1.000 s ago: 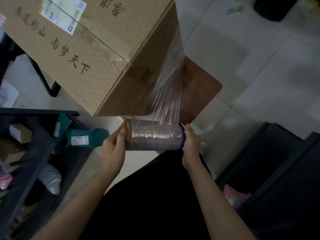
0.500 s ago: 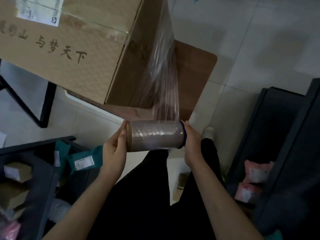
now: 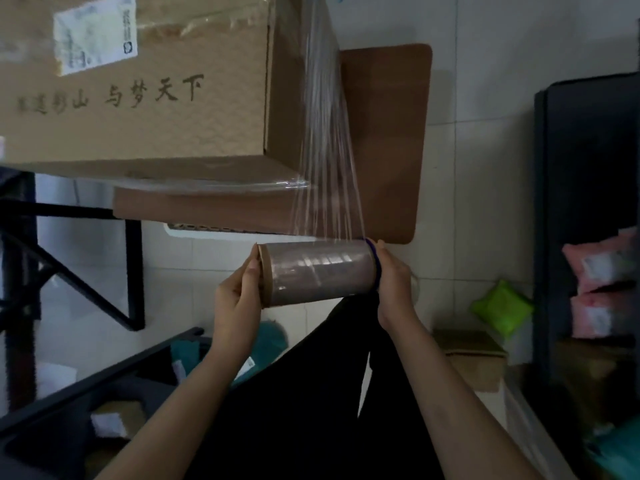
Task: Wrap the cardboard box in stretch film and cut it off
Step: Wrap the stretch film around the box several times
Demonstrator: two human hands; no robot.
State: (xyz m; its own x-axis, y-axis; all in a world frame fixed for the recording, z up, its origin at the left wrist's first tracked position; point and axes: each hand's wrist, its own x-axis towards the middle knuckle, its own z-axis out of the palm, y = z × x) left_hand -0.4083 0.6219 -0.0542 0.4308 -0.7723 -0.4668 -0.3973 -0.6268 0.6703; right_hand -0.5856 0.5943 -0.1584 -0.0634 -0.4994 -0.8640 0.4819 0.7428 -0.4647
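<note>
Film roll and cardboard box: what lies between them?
In the head view, a taut sheet of stretch film spans from the film roll, held endwise by the left hand and right hand, up to the cardboard box.

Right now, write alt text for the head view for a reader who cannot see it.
Two bare hands, left hand and right hand, hold a roll of stretch film by its ends, a taut sheet of film running up to the corner of a large cardboard box on a brown table. Tiled floor and dark shelving surround them.
</note>
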